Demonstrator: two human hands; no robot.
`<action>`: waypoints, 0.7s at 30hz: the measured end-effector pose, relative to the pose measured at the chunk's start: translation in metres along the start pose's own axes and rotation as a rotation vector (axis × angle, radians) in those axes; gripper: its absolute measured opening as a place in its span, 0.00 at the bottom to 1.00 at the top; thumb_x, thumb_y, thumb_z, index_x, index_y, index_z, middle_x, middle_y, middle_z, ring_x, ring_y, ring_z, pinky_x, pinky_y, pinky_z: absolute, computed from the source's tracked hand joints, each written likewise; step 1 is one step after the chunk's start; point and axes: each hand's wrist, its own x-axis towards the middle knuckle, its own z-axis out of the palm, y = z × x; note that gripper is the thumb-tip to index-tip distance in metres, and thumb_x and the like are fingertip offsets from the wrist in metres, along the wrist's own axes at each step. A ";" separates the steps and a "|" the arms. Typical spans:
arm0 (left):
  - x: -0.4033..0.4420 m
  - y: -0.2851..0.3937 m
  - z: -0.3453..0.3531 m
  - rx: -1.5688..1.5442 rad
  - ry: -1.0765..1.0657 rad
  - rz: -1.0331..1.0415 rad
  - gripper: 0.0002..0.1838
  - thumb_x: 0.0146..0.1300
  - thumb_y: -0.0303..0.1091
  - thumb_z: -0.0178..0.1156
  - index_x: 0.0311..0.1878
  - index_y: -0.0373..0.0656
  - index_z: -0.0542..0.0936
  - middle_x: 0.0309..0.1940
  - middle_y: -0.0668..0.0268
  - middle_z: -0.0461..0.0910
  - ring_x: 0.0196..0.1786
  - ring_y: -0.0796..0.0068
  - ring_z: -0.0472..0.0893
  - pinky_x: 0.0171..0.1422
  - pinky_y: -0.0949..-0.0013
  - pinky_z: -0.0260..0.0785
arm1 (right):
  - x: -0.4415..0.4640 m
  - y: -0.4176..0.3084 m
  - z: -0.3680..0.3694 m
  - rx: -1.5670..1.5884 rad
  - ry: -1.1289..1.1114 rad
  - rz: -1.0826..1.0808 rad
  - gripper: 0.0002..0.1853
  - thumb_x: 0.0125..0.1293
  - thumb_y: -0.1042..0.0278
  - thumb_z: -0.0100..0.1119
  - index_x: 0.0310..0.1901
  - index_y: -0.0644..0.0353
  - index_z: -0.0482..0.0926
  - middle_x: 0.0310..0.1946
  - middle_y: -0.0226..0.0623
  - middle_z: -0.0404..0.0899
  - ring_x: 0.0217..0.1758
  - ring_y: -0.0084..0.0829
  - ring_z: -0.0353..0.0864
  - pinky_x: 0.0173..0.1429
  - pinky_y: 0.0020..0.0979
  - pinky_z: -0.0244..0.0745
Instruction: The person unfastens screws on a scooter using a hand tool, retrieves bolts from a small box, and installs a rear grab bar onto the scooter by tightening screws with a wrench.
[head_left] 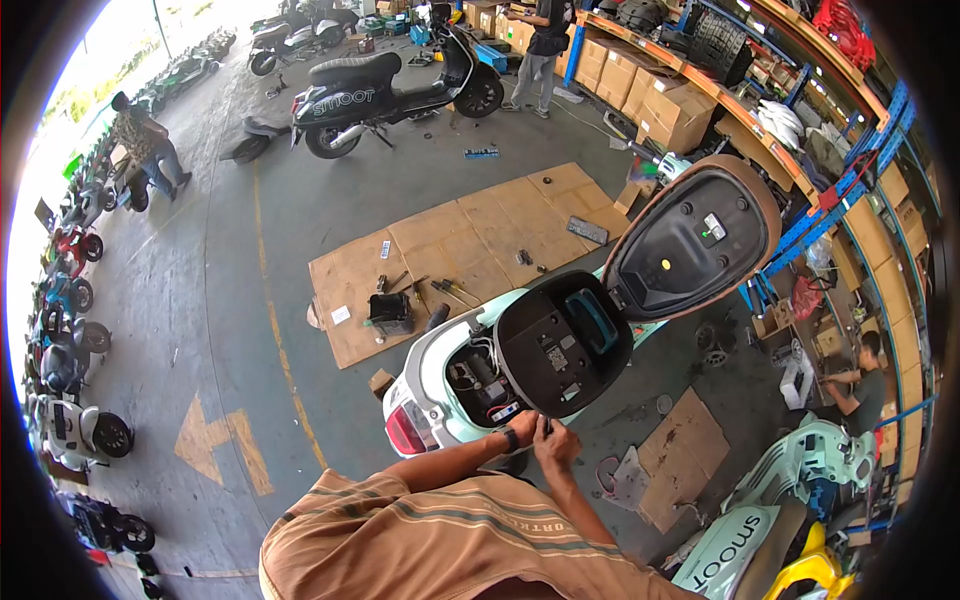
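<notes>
The pale green scooter (455,336) is found directly ahead of the wearer, its rear end nearest; clock positions are taken from the centre of its black storage tub (535,348), as viewed. The seat (690,240) is raised at two o'clock. At eight o'clock an open compartment with wiring (480,386) is exposed, and beyond it the red tail light (404,430) is noted.

The left hand (524,427) is placed at seven o'clock and the right hand (554,446) at six, close together by the tub's near edge. The fingers of both appear curled inward; how far they are closed, and whether anything small is gripped, cannot be told.

The scooter is judged heavy and best steadied by its rigid frame. The tub is assessed as moulded plastic: fairly light, stiff, smooth and liable to slip if pinched on its flat face. Hold is best taken at the rim, at opposite points such as four and ten o'clock. The wiring is considered fragile and should not be pulled. The painted panels are judged easily scratched, so pressure there is best avoided
</notes>
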 end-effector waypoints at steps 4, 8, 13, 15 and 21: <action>0.008 0.001 0.010 -0.063 0.117 0.077 0.12 0.59 0.35 0.53 0.42 0.38 0.78 0.35 0.44 0.80 0.41 0.43 0.80 0.43 0.49 0.73 | 0.020 0.017 -0.060 0.022 -0.311 -0.075 0.19 0.63 0.46 0.54 0.44 0.53 0.81 0.34 0.45 0.83 0.40 0.47 0.82 0.45 0.47 0.75; 0.006 -0.008 0.011 0.014 0.057 0.125 0.13 0.58 0.30 0.52 0.46 0.39 0.77 0.38 0.45 0.80 0.42 0.43 0.80 0.45 0.49 0.73 | 0.046 0.051 -0.056 0.013 -0.419 -0.652 0.26 0.59 0.51 0.63 0.57 0.53 0.73 0.52 0.42 0.77 0.56 0.43 0.75 0.57 0.43 0.70; 0.011 -0.020 0.017 0.012 0.061 0.195 0.14 0.58 0.31 0.53 0.47 0.40 0.77 0.38 0.48 0.81 0.43 0.45 0.80 0.45 0.52 0.73 | 0.067 0.056 -0.048 -0.061 -0.364 -0.995 0.29 0.56 0.52 0.65 0.59 0.50 0.72 0.54 0.39 0.76 0.60 0.41 0.72 0.60 0.44 0.68; 0.007 -0.013 0.012 -0.009 0.059 0.200 0.14 0.58 0.32 0.54 0.47 0.40 0.77 0.38 0.48 0.81 0.44 0.45 0.80 0.46 0.52 0.73 | 0.058 0.053 -0.036 -0.067 -0.258 -0.961 0.25 0.56 0.52 0.66 0.54 0.51 0.76 0.50 0.42 0.78 0.57 0.43 0.75 0.57 0.44 0.71; 0.010 0.042 -0.028 -0.009 -0.216 0.050 0.21 0.58 0.36 0.59 0.55 0.42 0.75 0.53 0.49 0.77 0.55 0.49 0.76 0.57 0.56 0.69 | 0.039 0.009 -0.008 -0.094 -0.134 -0.315 0.12 0.54 0.58 0.62 0.34 0.56 0.83 0.32 0.45 0.83 0.38 0.48 0.83 0.45 0.47 0.77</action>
